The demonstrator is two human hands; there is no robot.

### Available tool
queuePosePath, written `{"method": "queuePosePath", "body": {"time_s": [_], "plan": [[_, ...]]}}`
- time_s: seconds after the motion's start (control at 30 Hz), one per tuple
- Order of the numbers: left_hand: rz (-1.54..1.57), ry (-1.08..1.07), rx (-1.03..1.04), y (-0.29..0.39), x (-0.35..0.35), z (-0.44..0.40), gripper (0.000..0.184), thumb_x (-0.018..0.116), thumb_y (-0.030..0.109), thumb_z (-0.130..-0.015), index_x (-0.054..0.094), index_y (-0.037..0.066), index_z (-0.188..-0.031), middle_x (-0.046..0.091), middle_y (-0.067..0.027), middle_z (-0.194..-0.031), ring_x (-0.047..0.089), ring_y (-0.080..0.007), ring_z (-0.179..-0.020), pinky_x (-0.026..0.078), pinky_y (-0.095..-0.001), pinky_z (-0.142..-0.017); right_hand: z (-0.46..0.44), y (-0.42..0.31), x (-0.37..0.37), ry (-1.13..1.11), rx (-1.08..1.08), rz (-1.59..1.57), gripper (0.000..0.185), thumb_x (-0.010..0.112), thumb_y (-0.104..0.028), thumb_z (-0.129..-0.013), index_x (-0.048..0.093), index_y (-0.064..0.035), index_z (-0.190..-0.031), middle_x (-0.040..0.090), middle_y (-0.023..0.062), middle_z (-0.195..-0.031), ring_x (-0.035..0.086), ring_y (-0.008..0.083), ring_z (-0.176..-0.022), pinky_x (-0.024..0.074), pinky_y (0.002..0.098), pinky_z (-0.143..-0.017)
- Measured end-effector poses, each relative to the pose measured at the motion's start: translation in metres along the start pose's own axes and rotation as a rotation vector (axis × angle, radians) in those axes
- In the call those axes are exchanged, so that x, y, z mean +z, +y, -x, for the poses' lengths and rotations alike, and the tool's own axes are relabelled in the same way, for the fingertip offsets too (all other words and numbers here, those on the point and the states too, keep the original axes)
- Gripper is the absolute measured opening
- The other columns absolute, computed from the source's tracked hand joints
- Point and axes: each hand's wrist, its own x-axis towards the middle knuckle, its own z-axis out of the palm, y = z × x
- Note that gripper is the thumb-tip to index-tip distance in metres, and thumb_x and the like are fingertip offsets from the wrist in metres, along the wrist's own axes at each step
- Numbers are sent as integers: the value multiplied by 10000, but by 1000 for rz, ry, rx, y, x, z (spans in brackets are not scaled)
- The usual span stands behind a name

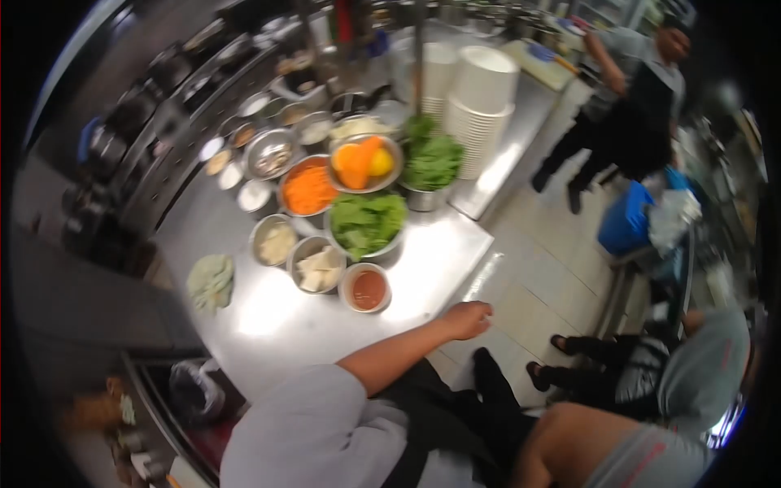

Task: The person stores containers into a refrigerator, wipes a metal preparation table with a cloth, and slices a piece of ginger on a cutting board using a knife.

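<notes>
My left hand (470, 320) hangs over the tiled floor just off the near right corner of the steel table (268, 342). Its fingers look curled in, and nothing shows in them. My right forearm (561, 443) is bent at the lower right; the hand itself is out of sight. Nearest my left hand on the table is a container of reddish-brown sauce (368, 289). Beside it are a container of white blocks (318, 267), a bowl of green lettuce (368, 224) and a bowl of shredded carrot (309, 189).
Stacked white tubs (480, 106) stand at the back, near leafy greens (431, 159). A crumpled cloth (211, 282) lies at the table's left. One person (626, 106) stands across the aisle, another (700, 370) at right. A blue bin (625, 218) sits beyond the floor (545, 268).
</notes>
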Motion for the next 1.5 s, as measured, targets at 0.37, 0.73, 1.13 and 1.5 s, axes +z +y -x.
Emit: {"method": "queuePosePath", "body": {"time_s": [0.37,0.73,1.13,1.5], "plan": [[216,28,114,-8,-16,8,190,613,151,-880,648,39,-1029,679,-135,-994,667,-311,-875,528,-404,-791,-29,-68,17,-150,-32,-21,517,505,-506,-960,626,-76,-1222,678,218,-1093,651,275,-1053,475,397,-943],[123,-156,-81,-23,-2,10,326,630,219,-895,611,48,-1172,645,-175,-1136,626,-342,-1068,500,-431,-920,-74,-42,-10,-83,-264,326,330,570,-356,-954,688,-49,-955,699,154,-922,672,335,-865,514,443,-775],[77,-159,-304,-34,26,-33,380,707,267,-860,651,71,-1182,692,-161,-1062,663,-319,-1015,515,-385,-881,-142,-137,-80,103,-29,-36,384,660,-353,-882,681,17,-984,686,216,-943,670,343,-918,506,423,-820],[-93,-90,-596,-33,41,-183,426,706,281,-869,634,2,-1183,703,-149,-998,677,-275,-934,522,-372,-848,-360,-271,-301,-21,-345,-252,489,656,-336,-898,586,40,-1203,646,216,-1128,655,303,-960,504,394,-880]]}}
